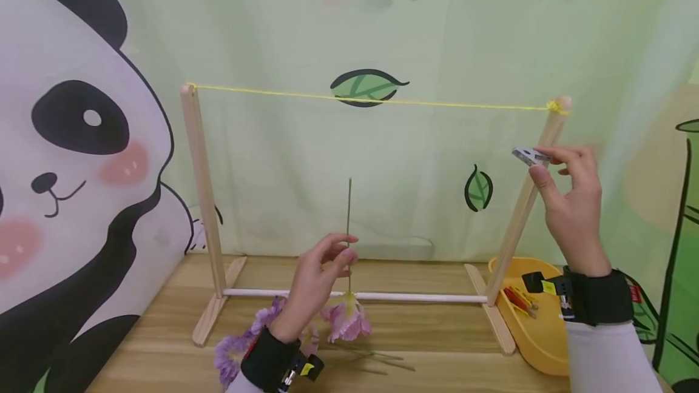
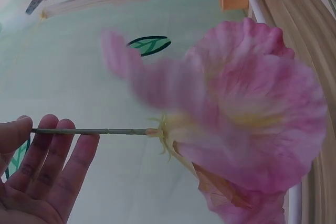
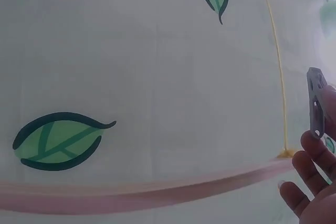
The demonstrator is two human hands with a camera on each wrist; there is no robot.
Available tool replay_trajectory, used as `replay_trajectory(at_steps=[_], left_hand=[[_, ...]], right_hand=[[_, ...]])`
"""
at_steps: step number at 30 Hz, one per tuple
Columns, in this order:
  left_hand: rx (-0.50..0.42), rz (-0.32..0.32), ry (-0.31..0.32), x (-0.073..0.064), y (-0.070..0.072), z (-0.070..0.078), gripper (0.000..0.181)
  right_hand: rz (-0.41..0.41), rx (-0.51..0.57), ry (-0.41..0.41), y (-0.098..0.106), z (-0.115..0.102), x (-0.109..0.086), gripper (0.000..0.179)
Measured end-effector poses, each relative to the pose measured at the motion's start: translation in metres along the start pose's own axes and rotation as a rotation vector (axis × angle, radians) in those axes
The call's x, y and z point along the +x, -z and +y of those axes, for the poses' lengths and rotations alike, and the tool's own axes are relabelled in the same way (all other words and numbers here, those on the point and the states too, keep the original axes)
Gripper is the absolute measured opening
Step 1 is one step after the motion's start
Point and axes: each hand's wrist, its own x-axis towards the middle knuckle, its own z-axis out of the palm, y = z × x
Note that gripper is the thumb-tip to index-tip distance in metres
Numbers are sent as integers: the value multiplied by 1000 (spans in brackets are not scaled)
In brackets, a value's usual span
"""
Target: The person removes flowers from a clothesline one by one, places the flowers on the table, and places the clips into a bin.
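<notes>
My left hand (image 1: 322, 275) pinches the green stem of a pink artificial flower (image 1: 349, 322) between thumb and fingers. The bloom hangs downward and the bare stem end points up. In the left wrist view, the ruffled petals (image 2: 257, 108) fill the right side. Beside the right post, my right hand (image 1: 576, 205) holds a small grey clothespin (image 1: 527, 155) between thumb and fingertips. That clothespin (image 3: 315, 100) shows at the right edge of the right wrist view. Above both hands, a yellow string (image 1: 437, 103) spans the tops of two wooden posts.
The wooden stand has a left post (image 1: 203, 193), a right post (image 1: 516, 229) and a white crossbar (image 1: 426, 298). Purple flowers (image 1: 232, 353) and loose stems (image 1: 382, 355) lie on the table. At right, a yellow tray (image 1: 540, 350) contains several red and yellow clips (image 1: 521, 301).
</notes>
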Motion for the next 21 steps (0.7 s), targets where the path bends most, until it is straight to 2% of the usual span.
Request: replay_trajectory(at_steps=[5,9,15,21], left_hand=[[-33,3,31,-6,3,-2,20],[-21,5,30,-6,4,-7,21],[63,7,-3,-4,2,-25,23],[77,-36,-23,-5,0,-25,22]], right_hand=[[46,15,-36,7,15,-18,32],[78,10,-91,11,24,-30,31],[104,-43,-152,18,44,-49,33],[121,-71,-179,25,61,-63,33]])
